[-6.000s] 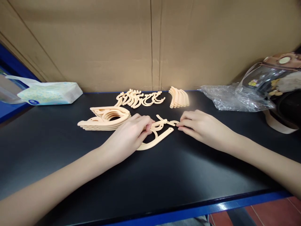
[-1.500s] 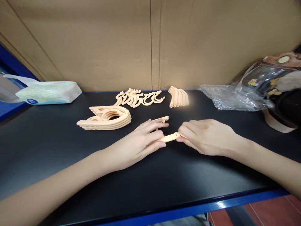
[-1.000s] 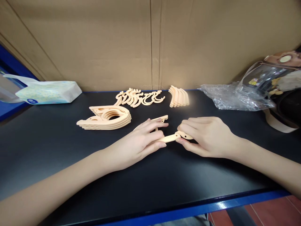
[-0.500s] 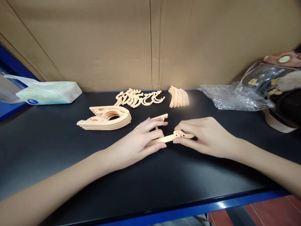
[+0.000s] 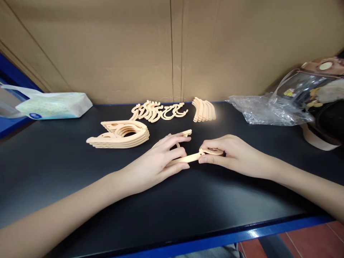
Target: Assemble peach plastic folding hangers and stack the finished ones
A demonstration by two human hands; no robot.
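Note:
My left hand [image 5: 161,156] is closed around a cream plastic folding hanger [image 5: 192,157], mostly hidden under the palm. One arm of it sticks out past the fingertips to the right, and another end shows above the fingers. My right hand [image 5: 233,156] pinches a small curved cream piece [image 5: 215,152] between thumb and fingers, right at the tip of that arm. The two parts meet there; whether they are joined I cannot tell. To the left lies a stack of similar folded hangers [image 5: 120,141].
Several loose cream hooks [image 5: 154,111] lie at the back, beside a row of curved strips [image 5: 204,110]. A tissue pack [image 5: 56,105] is at the left. A crumpled clear plastic bag [image 5: 266,111] and a transparent bottle [image 5: 301,84] stand on the right. Cardboard [image 5: 107,50] walls the back.
The curved piece has turned in my right fingers and now looks slimmer, its hole no longer showing. My left hand keeps its hold on the hanger.

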